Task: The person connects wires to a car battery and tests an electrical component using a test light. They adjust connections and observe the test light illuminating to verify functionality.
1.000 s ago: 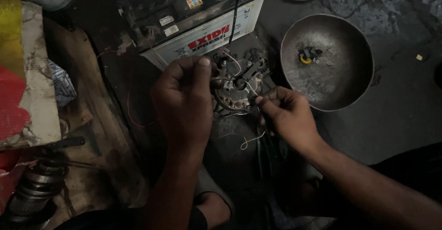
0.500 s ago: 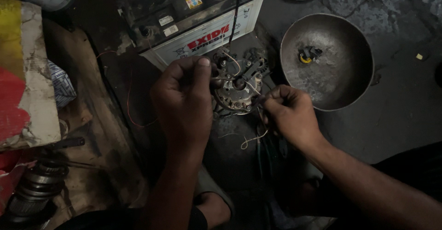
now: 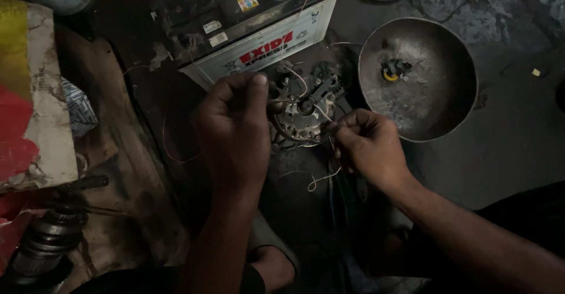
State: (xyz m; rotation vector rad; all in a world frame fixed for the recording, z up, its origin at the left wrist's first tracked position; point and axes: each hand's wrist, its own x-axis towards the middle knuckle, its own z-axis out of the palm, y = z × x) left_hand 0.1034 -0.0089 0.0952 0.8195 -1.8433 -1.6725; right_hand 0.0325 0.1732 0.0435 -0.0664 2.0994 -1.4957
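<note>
Metal, ribbed and grimy, the alternator (image 3: 300,114) sits on the dark floor (image 3: 506,147) just in front of the car battery (image 3: 247,29), between the two hands. It looks like a dense cast lump, heavy for its size and stiff, with a greasy surface that could slip; the round housing is the safest place to grip, not the thin wires (image 3: 321,179) or the small black terminal block on its top face, which seem fragile. Its flat rear face with terminals points up toward the camera, so its shaft axis probably runs roughly vertical, tilted slightly toward the battery; the body itself is round with no clear long side.

Left hand (image 3: 232,132) is closed in a loose fist against the alternator's left edge, thumb up; whether its fingers pinch a wire or a tool I cannot tell. Right hand (image 3: 368,147) has its fingers curled tight at the lower right edge, apparently pinching a thin pale wire that loops down below it.

Right of this lies a round metal bowl (image 3: 453,111) holding a small black-and-yellow part (image 3: 393,70). At far left are a worn board (image 3: 32,94) and a ribbed shaft piece (image 3: 44,244)
</note>
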